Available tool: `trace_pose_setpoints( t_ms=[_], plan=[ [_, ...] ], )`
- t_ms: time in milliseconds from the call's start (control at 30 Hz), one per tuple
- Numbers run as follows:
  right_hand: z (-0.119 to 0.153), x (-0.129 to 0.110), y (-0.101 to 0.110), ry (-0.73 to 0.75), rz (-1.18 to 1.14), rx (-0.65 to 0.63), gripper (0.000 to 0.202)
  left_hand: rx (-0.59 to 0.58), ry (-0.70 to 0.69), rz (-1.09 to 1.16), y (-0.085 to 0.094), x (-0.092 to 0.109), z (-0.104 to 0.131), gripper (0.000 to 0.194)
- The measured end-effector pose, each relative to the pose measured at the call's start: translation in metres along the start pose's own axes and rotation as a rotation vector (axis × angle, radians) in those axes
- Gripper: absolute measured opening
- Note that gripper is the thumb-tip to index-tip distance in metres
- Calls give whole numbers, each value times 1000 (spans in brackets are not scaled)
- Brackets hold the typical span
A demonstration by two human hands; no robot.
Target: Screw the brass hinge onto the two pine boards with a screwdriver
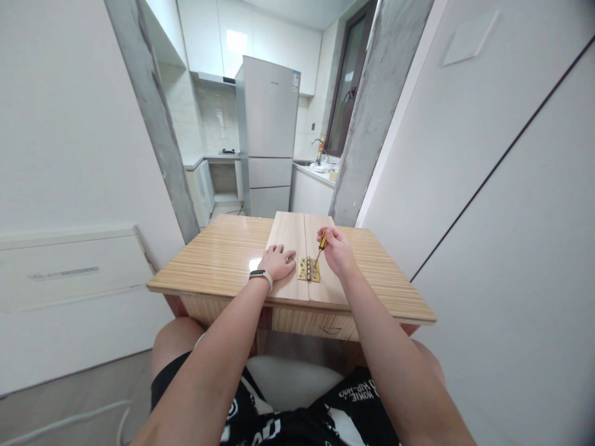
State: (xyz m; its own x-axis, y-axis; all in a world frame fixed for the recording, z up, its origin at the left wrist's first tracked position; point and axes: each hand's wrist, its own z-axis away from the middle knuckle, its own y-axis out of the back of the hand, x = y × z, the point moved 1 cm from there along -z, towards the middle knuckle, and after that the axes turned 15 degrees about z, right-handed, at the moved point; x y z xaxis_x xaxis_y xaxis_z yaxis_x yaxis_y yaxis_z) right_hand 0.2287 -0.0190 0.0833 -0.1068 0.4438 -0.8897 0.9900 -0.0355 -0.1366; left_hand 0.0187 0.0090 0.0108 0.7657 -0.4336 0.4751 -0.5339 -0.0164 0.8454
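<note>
Two pale wooden boards lie side by side on the table, the left board (287, 232) and the right board (320, 224). A brass hinge (308, 269) spans the seam between them near the front. My right hand (335, 246) grips a yellow and black screwdriver (323, 241), whose tip points down at the hinge's right leaf. Flat on the left board rests my left hand (277, 261), its fingers apart, just left of the hinge. A small dark object, too small to make out, shows by its fingertips.
The wooden table (223, 248) has a drawer (297, 322) with a metal handle at its front. Beyond it stand a grey fridge (272, 111) and a sink counter (313, 179). White walls flank both sides.
</note>
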Motion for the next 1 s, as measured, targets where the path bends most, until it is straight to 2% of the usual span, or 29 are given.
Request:
trace_pose_setpoints(
  t_ms=[267, 433, 567, 667, 1000],
  plan=[
    [-1, 1, 0, 3, -33, 143, 46, -2, -5, 0, -1, -2, -1, 49],
    [2, -3, -1, 40, -19, 82, 40, 9, -10, -12, -3, -3, -2, 49],
    [2, -3, -1, 26, -66, -16, 28, 11, 0, -12, -4, -2, -2, 49],
    [1, -1, -1, 14, -70, -54, 27, 12, 3, -16, -4, -2, -2, 49],
    [3, 4, -2, 26, -45, 52, 36, 14, -11, -8, -2, -1, -1, 49]
  ],
)
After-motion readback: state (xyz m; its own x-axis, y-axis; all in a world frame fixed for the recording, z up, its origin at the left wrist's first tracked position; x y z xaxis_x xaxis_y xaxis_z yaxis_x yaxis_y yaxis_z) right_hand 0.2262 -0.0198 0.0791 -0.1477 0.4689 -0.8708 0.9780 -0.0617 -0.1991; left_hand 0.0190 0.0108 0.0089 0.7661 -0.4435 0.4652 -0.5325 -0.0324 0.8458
